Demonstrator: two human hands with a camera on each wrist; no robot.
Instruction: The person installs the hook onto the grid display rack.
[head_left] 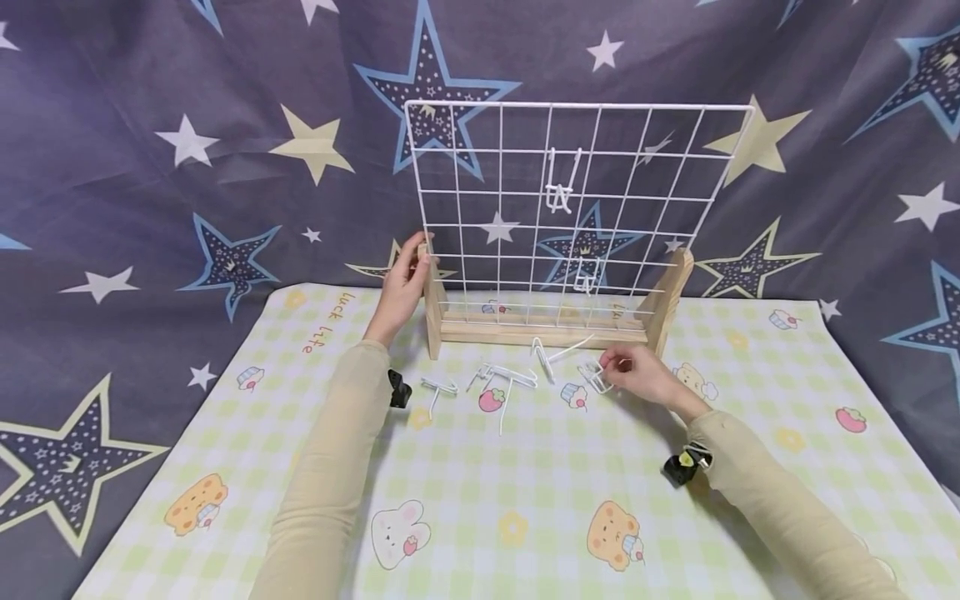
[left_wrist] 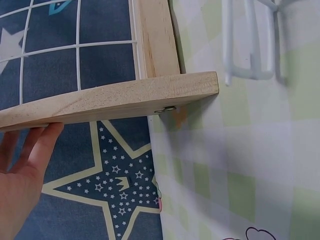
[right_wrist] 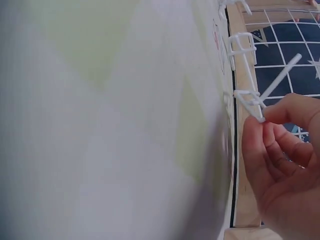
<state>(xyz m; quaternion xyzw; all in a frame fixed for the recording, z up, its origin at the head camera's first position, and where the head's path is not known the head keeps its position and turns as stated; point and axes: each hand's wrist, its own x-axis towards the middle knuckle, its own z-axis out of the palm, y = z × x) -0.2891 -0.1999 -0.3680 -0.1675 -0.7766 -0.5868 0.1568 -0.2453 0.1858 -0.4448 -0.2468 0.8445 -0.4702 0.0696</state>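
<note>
A white wire grid rack (head_left: 525, 226) stands upright on wooden side supports. My left hand (head_left: 403, 287) grips the rack's left wooden support (head_left: 432, 308); in the left wrist view its fingertips (left_wrist: 47, 142) meet the board's outer face, and the thumb is out of sight there. Near the rack's right foot, my right hand (head_left: 641, 372) pinches a white wire hook (head_left: 595, 377) between thumb and fingertips. The right wrist view shows the same wire hook (right_wrist: 252, 100) with its prong sticking out. Two white hooks hang on the grid, an upper hook (head_left: 559, 196) and a lower hook (head_left: 586, 279).
Several loose white hooks lie before the rack, among them a left hook (head_left: 439, 387), a middle hook (head_left: 510, 377) and one hook (head_left: 546, 360) close to the wooden base bar (head_left: 525, 332). A green checked tablecloth (head_left: 480, 475) covers the table. Behind hangs a dark star-patterned curtain (head_left: 247, 192).
</note>
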